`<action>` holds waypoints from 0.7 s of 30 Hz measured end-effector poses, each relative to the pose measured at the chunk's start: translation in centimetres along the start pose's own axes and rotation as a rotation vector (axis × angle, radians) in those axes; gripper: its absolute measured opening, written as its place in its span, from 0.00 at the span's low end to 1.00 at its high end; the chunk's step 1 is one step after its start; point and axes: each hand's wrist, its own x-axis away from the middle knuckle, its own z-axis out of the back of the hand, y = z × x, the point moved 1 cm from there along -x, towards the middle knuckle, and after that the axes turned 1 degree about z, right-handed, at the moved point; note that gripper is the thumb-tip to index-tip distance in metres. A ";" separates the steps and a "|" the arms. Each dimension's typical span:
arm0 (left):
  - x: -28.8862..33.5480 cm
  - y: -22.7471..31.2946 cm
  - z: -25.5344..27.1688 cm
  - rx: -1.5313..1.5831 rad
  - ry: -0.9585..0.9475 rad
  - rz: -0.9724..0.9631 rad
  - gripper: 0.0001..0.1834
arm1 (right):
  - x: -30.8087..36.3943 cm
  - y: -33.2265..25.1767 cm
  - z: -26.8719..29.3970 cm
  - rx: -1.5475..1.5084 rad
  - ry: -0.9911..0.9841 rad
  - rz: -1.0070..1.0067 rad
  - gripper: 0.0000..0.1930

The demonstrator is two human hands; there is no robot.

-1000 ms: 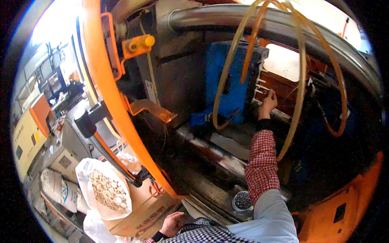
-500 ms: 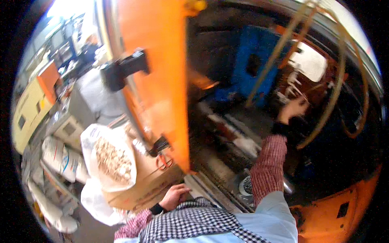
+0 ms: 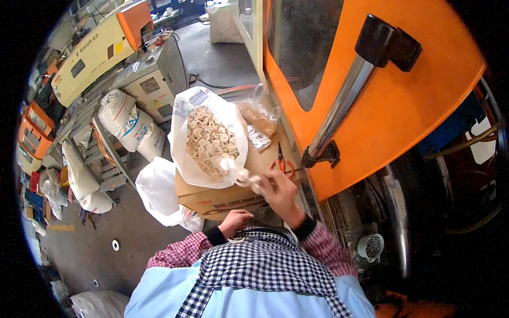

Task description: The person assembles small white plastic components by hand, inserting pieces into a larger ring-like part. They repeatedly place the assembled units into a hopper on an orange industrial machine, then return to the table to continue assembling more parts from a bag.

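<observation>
Cream molded plastic pieces (image 3: 246, 179), blurred by motion, hang from my right hand (image 3: 284, 195), whose fingers are closed on them. They are at the near rim of a white plastic bag (image 3: 183, 159), which holds a heap of small cream plastic parts (image 3: 209, 142) with round discs. The bag rests on a brown cardboard box (image 3: 212, 201). My left hand (image 3: 235, 222) is curled in front of the checkered apron, near the box's front edge; anything inside its fingers is hidden. Red-handled cutters (image 3: 281, 162) lie on the box just beyond my right hand.
An orange machine door (image 3: 413, 106) with a metal bar handle (image 3: 342, 106) stands close on the right. Beside it, a white cup of dark pellets (image 3: 370, 247) sits by the machine. Stuffed white sacks (image 3: 130, 124) lean at the left near a grey cabinet (image 3: 154, 85).
My view has turned left. My right hand has come out of the machine, from beside the pale branching pieces, and moved to the bag with plastic pieces in its grip. My left hand remains near the box.
</observation>
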 end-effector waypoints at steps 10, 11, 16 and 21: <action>2.9 7.4 -5.5 0.304 -0.080 -0.111 0.05 | 2.9 -0.2 2.1 0.245 -0.237 -0.074 0.08; 3.4 8.6 -7.7 0.289 -0.107 -0.086 0.06 | 4.3 -0.3 3.8 0.223 -0.210 -0.122 0.08; 2.2 9.8 -16.8 0.065 -0.465 0.091 0.07 | 9.5 -1.8 12.2 0.322 0.121 -0.195 0.08; -0.7 8.7 -23.8 -0.151 -0.990 -0.115 0.05 | 12.3 -4.2 19.1 0.604 0.321 -0.300 0.05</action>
